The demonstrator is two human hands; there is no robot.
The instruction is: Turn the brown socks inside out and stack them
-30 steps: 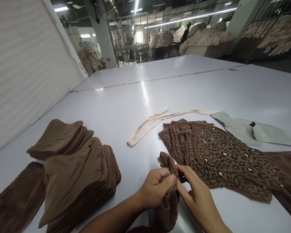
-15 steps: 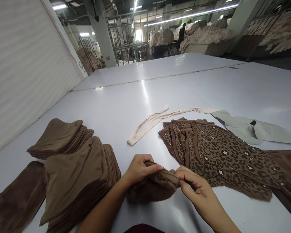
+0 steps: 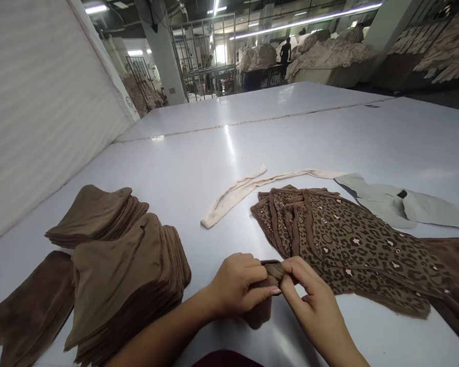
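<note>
My left hand and my right hand meet at the near edge of the white table. Both are closed on one small brown fabric piece, bunched between the fingertips; most of it is hidden under my hands. Just right of them lies a fanned pile of leopard-print fabric pieces. To the left stand two stacks of plain brown cut pieces, the near stack and the far stack.
A cream fabric strip lies beyond my hands. Pale grey-green cut pieces sit at the right. A dark brown piece lies at the far left. A white wall panel borders the left. A person stands far back among heaped fabric.
My hands have drawn together and bunched the brown piece, which was spread wider between them half a second ago. The stacks and piles have not moved.
</note>
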